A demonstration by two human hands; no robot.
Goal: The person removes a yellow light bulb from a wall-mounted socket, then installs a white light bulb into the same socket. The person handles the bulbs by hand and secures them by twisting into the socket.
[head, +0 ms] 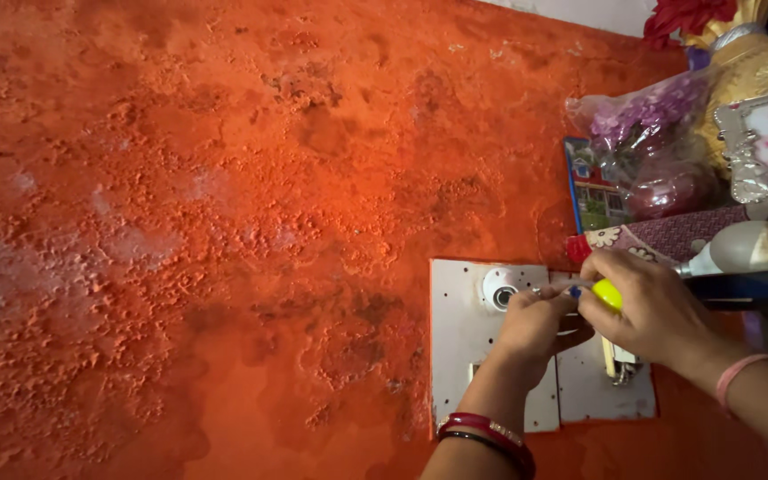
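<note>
Head view: two bare hands work at a white switch plate set into a rough, pitted orange wall; the right hand is closed around the yellow handle of a screwdriver, whose thin shaft runs leftward toward a round grey fitting near the top of the plate; the left hand lies just beside it, fingers pinched together near the shaft's tip, though whether they hold a small part or only steady the tool cannot be told; the screwdriver sits between the two hands, directly in front of the plate's upper half; the left wrist wears red and dark bangles, the right a pink band; a second, greyer panel adjoins the white plate on its right, partly hidden by the hands; above and to the right, a shelf carries a light bulb lying on its side, purple flowers wrapped in clear plastic, a silver picture frame and a golden vase; a small picture of a house leans against the wall behind the flowers.
</note>
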